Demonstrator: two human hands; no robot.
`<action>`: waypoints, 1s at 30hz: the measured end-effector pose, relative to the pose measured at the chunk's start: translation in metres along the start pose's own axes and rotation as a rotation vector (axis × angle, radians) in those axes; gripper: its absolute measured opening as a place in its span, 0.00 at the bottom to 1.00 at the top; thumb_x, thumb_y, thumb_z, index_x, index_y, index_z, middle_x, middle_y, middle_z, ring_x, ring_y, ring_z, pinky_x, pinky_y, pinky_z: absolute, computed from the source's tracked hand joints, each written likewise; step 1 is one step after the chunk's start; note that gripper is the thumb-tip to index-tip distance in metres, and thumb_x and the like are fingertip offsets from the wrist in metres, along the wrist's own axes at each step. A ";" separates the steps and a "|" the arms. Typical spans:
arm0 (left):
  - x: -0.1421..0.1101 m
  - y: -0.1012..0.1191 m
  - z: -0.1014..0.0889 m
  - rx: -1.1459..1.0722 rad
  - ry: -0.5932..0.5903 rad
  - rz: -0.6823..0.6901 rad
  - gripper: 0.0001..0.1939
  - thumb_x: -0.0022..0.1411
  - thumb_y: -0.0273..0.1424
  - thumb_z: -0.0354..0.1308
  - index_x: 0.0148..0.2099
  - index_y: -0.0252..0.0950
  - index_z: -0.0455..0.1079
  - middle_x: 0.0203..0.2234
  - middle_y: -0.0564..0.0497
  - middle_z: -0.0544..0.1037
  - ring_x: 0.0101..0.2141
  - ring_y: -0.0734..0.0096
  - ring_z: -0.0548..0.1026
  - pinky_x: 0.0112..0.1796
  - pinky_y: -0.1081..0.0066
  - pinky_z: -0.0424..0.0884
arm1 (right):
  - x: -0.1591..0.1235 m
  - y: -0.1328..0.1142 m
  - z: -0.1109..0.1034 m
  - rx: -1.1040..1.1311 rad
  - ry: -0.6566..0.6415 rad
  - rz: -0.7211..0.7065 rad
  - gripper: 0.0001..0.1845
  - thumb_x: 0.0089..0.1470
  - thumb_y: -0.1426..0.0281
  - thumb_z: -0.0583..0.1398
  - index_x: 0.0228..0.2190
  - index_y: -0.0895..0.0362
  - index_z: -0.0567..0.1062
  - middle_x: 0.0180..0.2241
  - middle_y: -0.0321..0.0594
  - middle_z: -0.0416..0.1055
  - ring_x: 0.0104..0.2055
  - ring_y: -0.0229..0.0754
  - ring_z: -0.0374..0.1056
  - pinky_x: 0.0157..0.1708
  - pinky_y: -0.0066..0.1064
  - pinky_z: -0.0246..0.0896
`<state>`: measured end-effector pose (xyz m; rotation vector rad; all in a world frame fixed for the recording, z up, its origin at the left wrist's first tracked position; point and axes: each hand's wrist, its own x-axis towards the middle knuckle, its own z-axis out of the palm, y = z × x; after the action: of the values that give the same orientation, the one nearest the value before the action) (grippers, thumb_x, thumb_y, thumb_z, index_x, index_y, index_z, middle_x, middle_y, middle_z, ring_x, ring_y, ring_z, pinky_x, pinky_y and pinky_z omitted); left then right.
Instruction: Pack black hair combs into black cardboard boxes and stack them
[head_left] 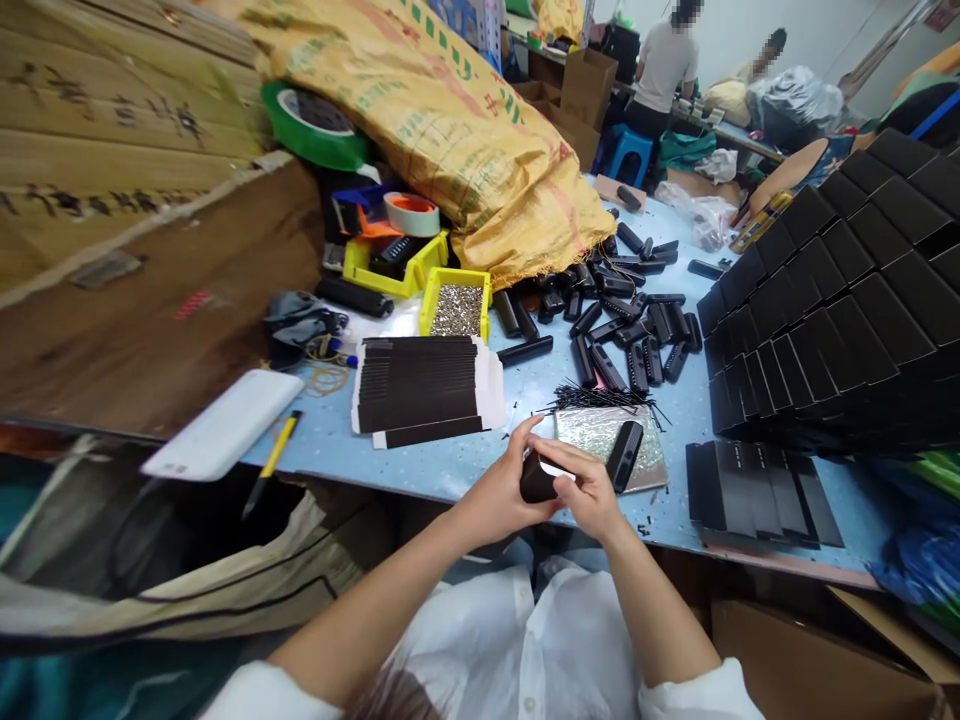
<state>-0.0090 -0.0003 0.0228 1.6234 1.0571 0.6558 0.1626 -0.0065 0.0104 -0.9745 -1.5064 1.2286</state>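
Observation:
Between my two hands is a small black box [537, 480] with a white inner flap showing at its upper right. My left hand [504, 488] wraps round its left side, thumb and fingers closed on it. From the right, my right hand [589, 488] grips the box near the white flap. Just beyond lies a silvery bubble-wrap pad [585, 432], with a black ribbed device [625, 455] resting on its right part. Thin black sticks [600, 396] lie along the pad's far edge. Left of my hands sits a stack of flat black cartons [417, 385] with white flaps.
Many black devices [622, 310] are heaped beside a yellow woven sack [465, 140]. A yellow bin [488, 300] holds small metal parts. Stacked black boxes [832, 300] rise at right, above flat black sheets [757, 490]. A white phone-like slab [223, 424] and a yellow cutter [281, 445] lie left.

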 end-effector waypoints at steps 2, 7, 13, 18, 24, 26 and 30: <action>0.005 0.001 0.004 -0.037 -0.020 -0.036 0.53 0.51 0.31 0.64 0.69 0.38 0.32 0.47 0.43 0.70 0.41 0.61 0.75 0.42 0.64 0.70 | -0.002 -0.005 0.002 0.039 -0.001 0.049 0.19 0.60 0.58 0.58 0.50 0.47 0.76 0.51 0.39 0.74 0.56 0.49 0.68 0.58 0.45 0.61; 0.019 0.000 0.009 -0.099 -0.117 -0.031 0.59 0.48 0.27 0.65 0.71 0.40 0.30 0.40 0.48 0.74 0.34 0.64 0.74 0.37 0.67 0.70 | -0.011 -0.004 0.007 -0.109 0.147 -0.036 0.18 0.63 0.62 0.55 0.52 0.47 0.74 0.55 0.39 0.71 0.59 0.49 0.66 0.60 0.45 0.59; 0.020 -0.024 -0.009 -0.662 -0.038 -0.261 0.48 0.53 0.32 0.66 0.69 0.46 0.44 0.39 0.49 0.77 0.38 0.60 0.77 0.40 0.61 0.74 | -0.031 0.001 -0.069 -0.767 -0.097 -0.007 0.28 0.60 0.78 0.50 0.60 0.47 0.65 0.67 0.39 0.51 0.70 0.50 0.43 0.67 0.55 0.39; 0.033 -0.044 -0.023 -1.264 0.254 -0.536 0.21 0.58 0.31 0.63 0.53 0.37 0.66 0.36 0.48 0.78 0.35 0.64 0.79 0.36 0.64 0.78 | -0.046 0.003 -0.101 -0.750 -0.088 0.027 0.16 0.55 0.76 0.59 0.45 0.50 0.73 0.52 0.43 0.72 0.61 0.53 0.62 0.63 0.60 0.48; 0.044 -0.026 0.025 -1.389 0.576 -0.655 0.07 0.65 0.35 0.57 0.39 0.36 0.66 0.28 0.52 0.75 0.26 0.72 0.75 0.32 0.66 0.79 | -0.020 -0.005 -0.037 -0.183 0.611 -0.163 0.28 0.49 0.56 0.67 0.47 0.49 0.63 0.43 0.44 0.73 0.46 0.51 0.73 0.49 0.49 0.68; 0.035 -0.021 0.033 -1.335 0.467 -0.630 0.11 0.65 0.38 0.57 0.43 0.36 0.66 0.33 0.48 0.76 0.31 0.69 0.76 0.37 0.65 0.79 | -0.011 -0.004 -0.022 -0.278 0.563 -0.199 0.28 0.45 0.55 0.69 0.44 0.49 0.65 0.50 0.46 0.70 0.53 0.53 0.69 0.53 0.50 0.64; 0.013 -0.030 0.022 -0.686 0.355 -0.346 0.28 0.56 0.47 0.63 0.52 0.35 0.65 0.44 0.42 0.74 0.46 0.55 0.75 0.46 0.55 0.75 | -0.006 0.001 -0.013 -0.337 0.412 -0.226 0.31 0.46 0.54 0.69 0.48 0.47 0.65 0.46 0.44 0.74 0.49 0.50 0.72 0.51 0.46 0.66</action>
<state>0.0060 0.0032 -0.0135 0.7278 1.1601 0.9590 0.1770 -0.0087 0.0092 -1.1568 -1.4635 0.5773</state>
